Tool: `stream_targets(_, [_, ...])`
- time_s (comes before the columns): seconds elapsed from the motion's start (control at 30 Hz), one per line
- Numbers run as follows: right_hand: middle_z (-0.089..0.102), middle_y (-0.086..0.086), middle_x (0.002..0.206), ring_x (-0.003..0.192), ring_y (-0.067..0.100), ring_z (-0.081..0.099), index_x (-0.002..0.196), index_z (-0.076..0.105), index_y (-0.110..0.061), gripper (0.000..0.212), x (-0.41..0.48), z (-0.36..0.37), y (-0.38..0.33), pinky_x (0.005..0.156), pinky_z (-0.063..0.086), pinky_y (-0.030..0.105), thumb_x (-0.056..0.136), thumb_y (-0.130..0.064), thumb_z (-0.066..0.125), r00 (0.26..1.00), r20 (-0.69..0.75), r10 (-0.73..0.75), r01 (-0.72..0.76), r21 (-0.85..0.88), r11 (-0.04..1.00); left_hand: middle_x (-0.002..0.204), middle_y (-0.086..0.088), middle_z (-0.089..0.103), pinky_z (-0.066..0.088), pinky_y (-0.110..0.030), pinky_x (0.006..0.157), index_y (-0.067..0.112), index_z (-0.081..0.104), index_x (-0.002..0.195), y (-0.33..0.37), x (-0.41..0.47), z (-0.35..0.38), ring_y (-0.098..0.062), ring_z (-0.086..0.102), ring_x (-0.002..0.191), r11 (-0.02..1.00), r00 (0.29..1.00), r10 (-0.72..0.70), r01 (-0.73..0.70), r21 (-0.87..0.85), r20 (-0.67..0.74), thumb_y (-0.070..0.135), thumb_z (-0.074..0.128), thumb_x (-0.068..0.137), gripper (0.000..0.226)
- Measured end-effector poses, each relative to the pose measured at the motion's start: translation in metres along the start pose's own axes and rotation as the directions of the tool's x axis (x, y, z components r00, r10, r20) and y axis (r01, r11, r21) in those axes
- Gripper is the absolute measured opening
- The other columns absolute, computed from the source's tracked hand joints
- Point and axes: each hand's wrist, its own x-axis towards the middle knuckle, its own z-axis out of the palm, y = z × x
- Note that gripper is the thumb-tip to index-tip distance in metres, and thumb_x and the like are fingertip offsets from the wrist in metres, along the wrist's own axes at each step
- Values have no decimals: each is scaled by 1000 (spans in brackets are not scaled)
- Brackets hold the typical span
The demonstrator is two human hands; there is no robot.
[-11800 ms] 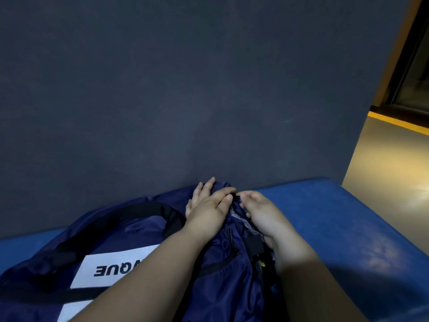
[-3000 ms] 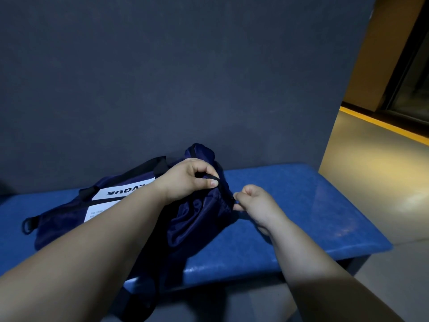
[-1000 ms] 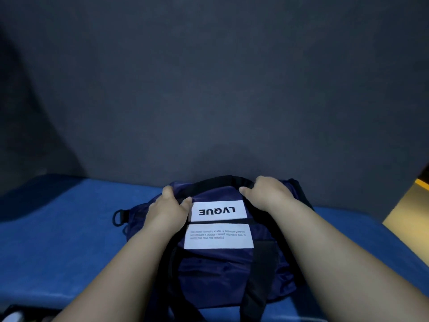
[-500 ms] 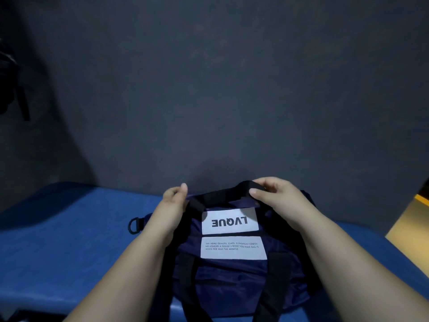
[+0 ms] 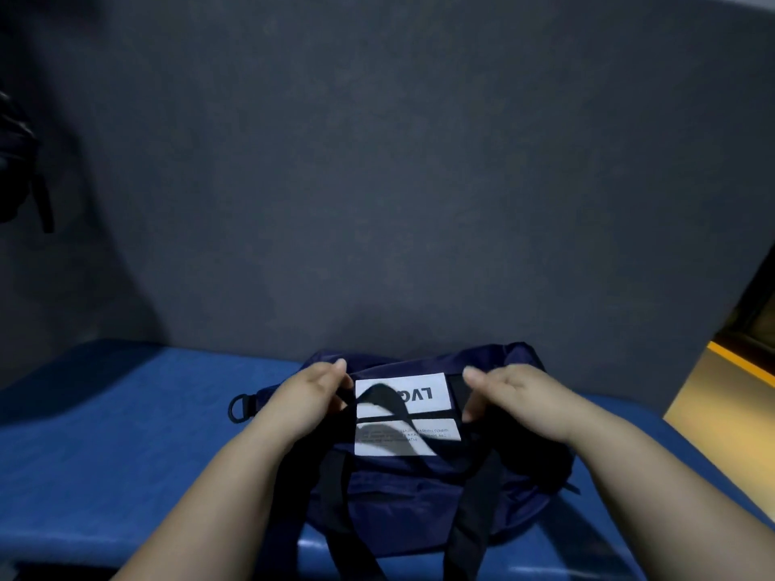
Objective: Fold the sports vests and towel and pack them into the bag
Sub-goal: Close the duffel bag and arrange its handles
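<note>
Item: navy bag (image 5: pixel 419 475), lower centre of the frame, lying on a blue bench (image 5: pixel 126 434) against a dark grey wall (image 5: pixel 377 182). Face uppermost carries two white labels, the upper (image 5: pixel 423 392) printed upside down and partly covered, the lower (image 5: pixel 419 442) in small print. A black ring (image 5: pixel 240 406) sits at its left end. Black handle strap (image 5: pixel 379 394): slack, drooping across the upper label between the two hands. Left hand (image 5: pixel 308 396): at the label's left edge, thumb on top, fingers curled under and pinching the strap. Right hand (image 5: pixel 520 402): at the label's right edge, thumb pointing left, fingers curled round the strap's other end; fingertips hidden. Both hands rest over the bag's upper half. Dark hanging object (image 5: pixel 16 161), upper left. Yellow floor (image 5: pixel 738 387), right edge.
</note>
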Motion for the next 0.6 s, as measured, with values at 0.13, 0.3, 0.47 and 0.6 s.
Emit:
stream_targets(0.13, [68,-10,84,83,6,63,76,70,-27,46,18,-2,-9,84,51,35,90,-63,45,965,-264,2,-44,-154,987,81,9,69,47,-23,73,24,66,94,-3,4,6,-5,61,78,986,999,11,-18,164,42,48,51,95,28])
stream_targets(0.3, [64,-8,111,104,15,56,99,69,-30,22,49,7,-7,87,44,29,95,-42,51,926,-378,15,-135,-291,947,95,17,63,41,-28,85,33,59,96,0,8,18,-8,56,99,900,994,64,-95,426,87,58,65,81,29])
stream_targets(0.47, [57,0,129,123,24,49,126,58,-32,45,72,16,18,102,31,38,96,-58,36,956,-238,172,-290,-671,682,152,13,29,6,-41,117,42,28,146,4,2,32,-13,14,143,702,906,137,-375,605,401,44,64,88,68])
stream_targets(0.6, [63,-3,121,120,20,51,120,62,-33,53,61,20,45,106,23,37,98,-61,23,937,-291,192,-343,-669,659,157,12,23,-1,-41,121,40,24,149,4,6,41,-15,11,146,724,881,122,-394,566,457,47,59,92,68])
